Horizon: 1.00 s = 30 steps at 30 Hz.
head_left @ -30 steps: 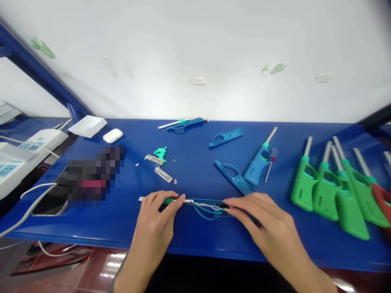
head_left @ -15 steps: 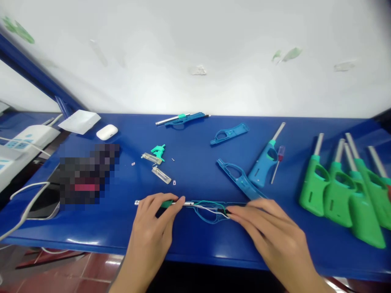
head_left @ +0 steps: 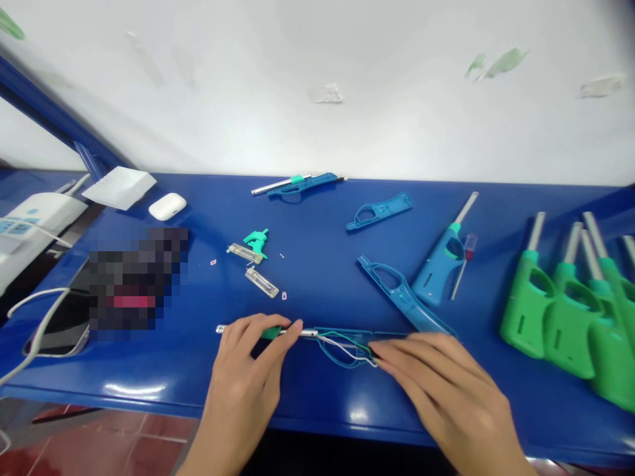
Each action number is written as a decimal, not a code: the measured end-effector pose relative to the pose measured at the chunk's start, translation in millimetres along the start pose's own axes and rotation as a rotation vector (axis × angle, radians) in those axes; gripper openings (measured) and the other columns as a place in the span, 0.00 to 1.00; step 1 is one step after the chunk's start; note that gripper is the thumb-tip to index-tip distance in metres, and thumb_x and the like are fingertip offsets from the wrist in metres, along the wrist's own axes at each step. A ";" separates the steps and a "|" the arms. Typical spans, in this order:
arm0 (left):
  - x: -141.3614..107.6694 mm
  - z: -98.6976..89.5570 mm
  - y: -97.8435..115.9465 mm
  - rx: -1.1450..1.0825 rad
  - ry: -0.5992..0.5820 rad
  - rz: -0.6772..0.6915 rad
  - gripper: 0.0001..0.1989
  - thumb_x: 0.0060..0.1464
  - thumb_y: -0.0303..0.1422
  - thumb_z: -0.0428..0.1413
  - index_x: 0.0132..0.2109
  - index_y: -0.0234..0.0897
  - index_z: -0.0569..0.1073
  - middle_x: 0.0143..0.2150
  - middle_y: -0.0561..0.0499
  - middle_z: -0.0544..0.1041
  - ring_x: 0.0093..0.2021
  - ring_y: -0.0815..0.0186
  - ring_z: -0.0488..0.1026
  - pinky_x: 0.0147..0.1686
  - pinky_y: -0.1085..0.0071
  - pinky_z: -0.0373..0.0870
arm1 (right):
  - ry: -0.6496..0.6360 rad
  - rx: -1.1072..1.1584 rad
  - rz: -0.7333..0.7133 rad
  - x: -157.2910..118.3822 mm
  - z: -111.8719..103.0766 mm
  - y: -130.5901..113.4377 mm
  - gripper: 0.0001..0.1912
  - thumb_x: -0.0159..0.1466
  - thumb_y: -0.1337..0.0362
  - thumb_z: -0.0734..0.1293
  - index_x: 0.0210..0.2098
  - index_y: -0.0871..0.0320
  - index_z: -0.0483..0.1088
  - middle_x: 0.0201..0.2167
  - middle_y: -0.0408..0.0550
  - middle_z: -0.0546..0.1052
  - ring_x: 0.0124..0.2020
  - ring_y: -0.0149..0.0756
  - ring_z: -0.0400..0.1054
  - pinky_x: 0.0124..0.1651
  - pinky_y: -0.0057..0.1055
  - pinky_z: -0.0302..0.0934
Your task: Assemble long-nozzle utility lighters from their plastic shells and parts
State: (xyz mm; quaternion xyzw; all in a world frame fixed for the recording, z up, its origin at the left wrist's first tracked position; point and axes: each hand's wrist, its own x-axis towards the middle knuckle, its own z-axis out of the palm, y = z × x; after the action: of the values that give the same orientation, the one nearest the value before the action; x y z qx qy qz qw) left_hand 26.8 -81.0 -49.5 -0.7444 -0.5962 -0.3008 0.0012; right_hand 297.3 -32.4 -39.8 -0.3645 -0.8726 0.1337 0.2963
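Observation:
My left hand (head_left: 251, 373) is closed on the metal tube (head_left: 309, 333) of a lighter, near its green collar (head_left: 271, 332). From the tube's right end, a green and a white wire (head_left: 343, 346) run to a small black part (head_left: 371, 352). My right hand (head_left: 449, 387) pinches that black part between thumb and fingers, which hide most of it. Beneath the wires lies a blue lighter shell half (head_left: 340, 361), its right end covered by my right hand. Another blue shell half (head_left: 404, 301) lies just behind that hand.
Behind my hands lie two clear fuel tanks (head_left: 262, 282), a green trigger piece (head_left: 256, 242) and tiny parts. Further right are an assembled blue lighter (head_left: 439, 268), a screwdriver (head_left: 465, 261) and several green lighters (head_left: 528, 304). A phone (head_left: 62, 320) and white case (head_left: 167, 207) sit left.
The view has shifted slightly. My right hand, with the black part, has moved a little right and down relative to the tube, and the wires bow differently. My left hand keeps its grip.

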 end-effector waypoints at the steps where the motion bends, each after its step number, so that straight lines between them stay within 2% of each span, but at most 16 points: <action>1: -0.1 -0.1 0.3 -0.003 -0.002 -0.003 0.21 0.64 0.14 0.54 0.56 0.41 0.77 0.49 0.47 0.75 0.50 0.61 0.70 0.50 0.60 0.66 | -0.014 -0.005 0.005 -1.2 -0.2 0.1 0.15 0.71 0.72 0.66 0.54 0.53 0.74 0.48 0.41 0.81 0.48 0.35 0.70 0.56 0.35 0.63; 5: 0.0 0.0 1.8 -0.010 -0.012 -0.021 0.21 0.64 0.14 0.54 0.56 0.41 0.77 0.49 0.47 0.75 0.50 0.61 0.70 0.50 0.60 0.66 | -0.066 0.004 0.012 -7.2 -2.7 3.0 0.20 0.70 0.73 0.66 0.59 0.52 0.71 0.51 0.44 0.77 0.52 0.35 0.67 0.56 0.35 0.62; 9: 0.4 0.8 2.0 -0.020 -0.007 -0.024 0.21 0.64 0.14 0.54 0.56 0.40 0.77 0.50 0.47 0.75 0.50 0.61 0.70 0.51 0.61 0.66 | -0.124 0.026 0.025 -10.7 -3.6 7.6 0.23 0.71 0.76 0.64 0.61 0.51 0.69 0.52 0.45 0.75 0.52 0.34 0.66 0.55 0.34 0.62; 15: 0.7 1.0 1.7 -0.018 0.003 -0.011 0.20 0.64 0.14 0.54 0.56 0.39 0.77 0.49 0.47 0.75 0.49 0.62 0.70 0.49 0.61 0.67 | -0.079 0.065 -0.004 -7.8 -3.2 7.6 0.17 0.72 0.74 0.64 0.57 0.55 0.71 0.50 0.47 0.74 0.49 0.34 0.66 0.52 0.34 0.60; 21: 1.8 -1.4 2.1 -0.017 -0.007 -0.005 0.21 0.63 0.13 0.54 0.55 0.38 0.77 0.49 0.46 0.74 0.49 0.62 0.69 0.50 0.61 0.66 | -0.095 0.032 0.010 -7.4 -2.4 6.4 0.19 0.72 0.77 0.63 0.58 0.54 0.72 0.50 0.47 0.73 0.49 0.33 0.64 0.52 0.33 0.58; 26: 3.4 -2.7 5.4 -0.030 -0.018 -0.025 0.20 0.62 0.13 0.55 0.55 0.38 0.77 0.49 0.46 0.75 0.49 0.62 0.70 0.50 0.61 0.65 | -0.060 0.010 0.017 -4.9 -0.4 6.9 0.20 0.71 0.80 0.61 0.56 0.56 0.73 0.48 0.48 0.72 0.47 0.33 0.64 0.50 0.32 0.58; 30: 5.3 -3.8 9.7 -0.057 -0.020 -0.066 0.18 0.63 0.16 0.56 0.55 0.36 0.77 0.52 0.43 0.73 0.51 0.59 0.70 0.52 0.58 0.65 | -0.093 0.015 -0.008 -6.6 -0.4 10.6 0.23 0.69 0.81 0.62 0.58 0.56 0.72 0.48 0.48 0.72 0.47 0.33 0.64 0.51 0.32 0.58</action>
State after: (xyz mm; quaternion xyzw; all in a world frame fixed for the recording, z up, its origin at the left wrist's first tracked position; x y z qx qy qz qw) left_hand 34.2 -80.5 -40.6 -0.7270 -0.6114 -0.3104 -0.0359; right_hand 307.1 -29.7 -47.0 -0.3522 -0.8859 0.1558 0.2585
